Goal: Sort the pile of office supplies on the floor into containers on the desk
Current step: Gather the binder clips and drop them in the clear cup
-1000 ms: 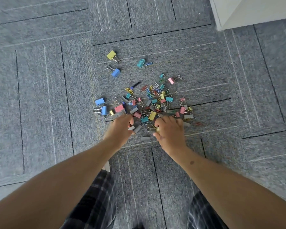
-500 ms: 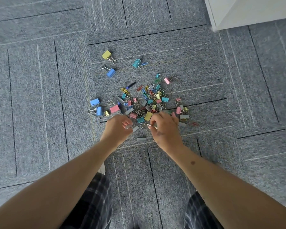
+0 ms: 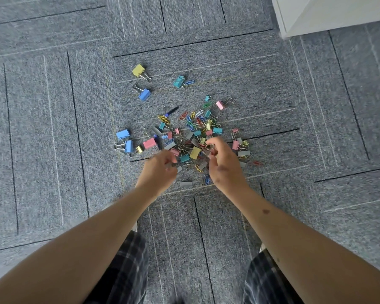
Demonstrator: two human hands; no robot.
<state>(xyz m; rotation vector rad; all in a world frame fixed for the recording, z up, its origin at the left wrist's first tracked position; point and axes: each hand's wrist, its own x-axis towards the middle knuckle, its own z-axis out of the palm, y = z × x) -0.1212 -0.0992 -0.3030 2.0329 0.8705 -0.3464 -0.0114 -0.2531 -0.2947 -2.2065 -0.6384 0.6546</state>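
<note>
While the person bent over the grey carpet [image 3: 53,128], both hands were low at the near edge of the pile of clips [image 3: 195,137]. The pile lay on the floor just in front of the fingers. It spread more from side to side than from front to back. The right hand [image 3: 225,165] was a bit deeper in, so it looked nearer the middle. Its fingers were bent close to the thumb, like a pinch, but I could not tell if a clip was in there. The left hand [image 3: 159,172] was blurry, with bent fingers too, and I could not tell what it held. A yellow clip [image 3: 138,70] and a blue clip [image 3: 144,94] lay farther off on the left.
</note>
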